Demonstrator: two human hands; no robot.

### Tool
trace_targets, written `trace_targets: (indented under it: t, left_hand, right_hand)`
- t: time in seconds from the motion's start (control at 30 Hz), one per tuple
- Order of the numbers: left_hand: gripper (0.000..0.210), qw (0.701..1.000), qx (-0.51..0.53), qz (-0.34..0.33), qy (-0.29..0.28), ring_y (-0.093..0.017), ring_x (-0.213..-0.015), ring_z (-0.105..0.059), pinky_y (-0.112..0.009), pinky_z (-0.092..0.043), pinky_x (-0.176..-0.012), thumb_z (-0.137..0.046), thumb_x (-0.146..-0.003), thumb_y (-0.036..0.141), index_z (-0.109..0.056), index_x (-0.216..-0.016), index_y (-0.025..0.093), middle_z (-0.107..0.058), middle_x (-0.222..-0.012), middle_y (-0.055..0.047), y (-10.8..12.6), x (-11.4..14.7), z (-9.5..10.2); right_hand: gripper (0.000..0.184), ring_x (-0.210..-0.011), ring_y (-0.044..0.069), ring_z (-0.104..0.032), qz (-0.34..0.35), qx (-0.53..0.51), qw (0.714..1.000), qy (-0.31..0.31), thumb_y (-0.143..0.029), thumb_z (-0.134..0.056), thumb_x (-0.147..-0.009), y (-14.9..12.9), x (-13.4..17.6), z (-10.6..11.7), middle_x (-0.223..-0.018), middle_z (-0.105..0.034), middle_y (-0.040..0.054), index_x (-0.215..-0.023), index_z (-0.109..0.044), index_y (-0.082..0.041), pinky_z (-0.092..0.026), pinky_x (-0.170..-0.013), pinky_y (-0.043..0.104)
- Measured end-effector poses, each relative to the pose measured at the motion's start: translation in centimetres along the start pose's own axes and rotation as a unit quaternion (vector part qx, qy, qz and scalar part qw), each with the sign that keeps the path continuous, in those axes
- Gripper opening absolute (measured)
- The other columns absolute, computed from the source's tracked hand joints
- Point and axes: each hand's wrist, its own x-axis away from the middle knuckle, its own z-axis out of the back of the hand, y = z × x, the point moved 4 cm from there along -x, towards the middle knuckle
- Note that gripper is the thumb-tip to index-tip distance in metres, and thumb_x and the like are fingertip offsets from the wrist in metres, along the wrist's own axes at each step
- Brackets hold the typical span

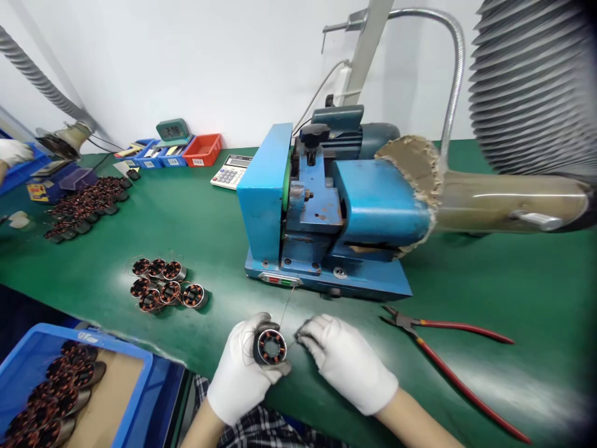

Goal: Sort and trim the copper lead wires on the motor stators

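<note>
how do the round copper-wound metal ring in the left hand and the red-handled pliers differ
The round copper-wound metal ring is compact; the red-handled pliers are long, spread in a V. The ring is held by the white-gloved left hand; the pliers lie on the green table. The ring shows dark and copper tones, the pliers red. Both look partly metallic.

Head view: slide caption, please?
Gloved left hand holds a wire-wound ring beside the gloved right hand, before a blue machine.
</note>
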Motion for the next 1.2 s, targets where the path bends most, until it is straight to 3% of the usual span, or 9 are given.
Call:
trace_targets:
  t: [0.13, 0.23, 0.43, 0.67, 0.77, 0.87, 0.97, 1.07, 1.2]
  left_hand:
    - [0.064, 1.000, -0.005, -0.014, 0.004, -0.025, -0.105, -0.053, -0.041, -0.043, -0.092, -0.070, -0.060, 0.022, -0.043, -0.118, 0.019, -0.055, -0.112, -0.008, 0.2, -0.1, 0.2]
    - [0.068, 1.000, 0.000, -0.027, 0.004, -0.025, -0.105, -0.053, -0.040, -0.044, -0.092, -0.069, -0.061, 0.022, -0.039, -0.122, 0.019, -0.055, -0.113, -0.008, 0.3, -0.1, 0.1]
    - [0.064, 1.000, 0.009, 0.001, 0.022, -0.025, -0.103, -0.054, -0.043, -0.043, -0.092, -0.071, -0.061, 0.027, -0.041, -0.116, 0.017, -0.054, -0.111, -0.010, -0.6, 0.4, -0.2]
    - [0.073, 1.000, 0.017, 0.012, 0.003, -0.026, -0.100, -0.055, -0.045, -0.043, -0.092, -0.071, -0.056, 0.022, -0.035, -0.120, 0.019, -0.055, -0.108, -0.008, 0.4, 0.3, 0.5]
    - [0.103, 0.993, -0.007, -0.004, 0.115, -0.034, -0.116, -0.043, -0.051, -0.038, -0.096, -0.075, -0.047, 0.024, -0.016, -0.132, 0.019, -0.040, -0.127, -0.015, 2.6, 1.5, 2.1]
    - [0.104, 0.971, -0.055, -0.160, 0.167, -0.037, -0.127, -0.026, -0.052, -0.029, -0.103, -0.076, -0.051, 0.033, -0.014, -0.134, 0.026, -0.030, -0.137, -0.012, 6.4, 2.5, 2.8]
    - [0.097, 0.957, -0.091, -0.274, 0.035, -0.035, -0.123, -0.035, -0.052, -0.032, -0.101, -0.074, -0.058, 0.037, -0.016, -0.135, 0.025, -0.040, -0.132, -0.014, 8.3, 1.6, 1.7]
    - [0.107, 0.969, -0.111, -0.207, -0.074, -0.038, -0.121, -0.037, -0.053, -0.038, -0.095, -0.074, -0.057, 0.040, -0.008, -0.137, 0.013, -0.034, -0.134, -0.024, 6.4, -0.4, 0.9]
    - [0.075, 0.974, -0.088, -0.154, -0.141, -0.027, -0.121, -0.039, -0.044, -0.039, -0.097, -0.054, -0.075, 0.016, -0.012, -0.137, 0.019, -0.035, -0.136, -0.016, 3.2, -1.1, 0.2]
  right_hand:
    - [0.017, -0.078, 0.017, -0.058, 0.090, -0.077, 0.992, 0.047, -0.018, -0.043, -0.086, -1.4, -1.0, 2.5, -0.085, -0.064, 0.0063, -0.086, -0.060, -0.018, -0.046, -0.071, 0.029]
    - [0.027, -0.089, 0.019, -0.056, 0.182, -0.021, 0.983, 0.000, -0.014, -0.042, -0.084, -4.0, -1.8, 2.4, -0.104, -0.061, 0.0109, -0.109, -0.054, -0.016, -0.045, -0.075, 0.032]
    - [0.028, -0.069, 0.020, -0.055, 0.147, 0.140, 0.974, -0.104, -0.004, -0.048, -0.074, -2.8, -1.8, 0.3, -0.073, -0.062, 0.0054, -0.094, -0.061, -0.018, -0.040, -0.061, 0.032]
    - [0.031, -0.070, 0.019, -0.057, 0.105, 0.114, 0.984, 0.092, -0.004, -0.036, -0.082, 2.7, 1.3, 4.3, -0.079, -0.063, 0.0063, -0.101, -0.057, -0.018, -0.044, -0.063, 0.031]
    - [0.033, -0.090, 0.020, -0.056, 0.115, 0.050, 0.974, 0.190, -0.009, -0.038, -0.085, 1.0, 2.4, 6.1, -0.103, -0.059, 0.0108, -0.116, -0.045, -0.018, -0.045, -0.074, 0.032]
    - [0.041, -0.083, 0.020, -0.058, 0.181, 0.043, 0.979, 0.081, -0.004, -0.038, -0.080, -2.5, 2.0, 4.5, -0.106, -0.059, 0.0097, -0.118, -0.043, -0.020, -0.046, -0.068, 0.032]
    - [0.040, -0.070, 0.021, -0.060, 0.147, 0.077, 0.985, -0.053, -0.006, -0.042, -0.077, -4.5, 0.4, 1.5, -0.091, -0.064, 0.0101, -0.116, -0.047, -0.015, -0.045, -0.058, 0.031]
    - [0.055, -0.053, 0.020, -0.058, 0.109, 0.074, 0.979, -0.155, -0.011, -0.053, -0.072, -4.6, -0.9, -0.4, -0.070, -0.065, 0.0081, -0.124, -0.039, -0.006, -0.038, -0.046, 0.028]
    - [0.049, -0.059, 0.021, -0.062, 0.043, 0.017, 0.981, -0.186, -0.010, -0.049, -0.075, -3.7, -0.9, -0.2, -0.073, -0.067, 0.0076, -0.123, -0.041, -0.010, -0.036, -0.047, 0.026]
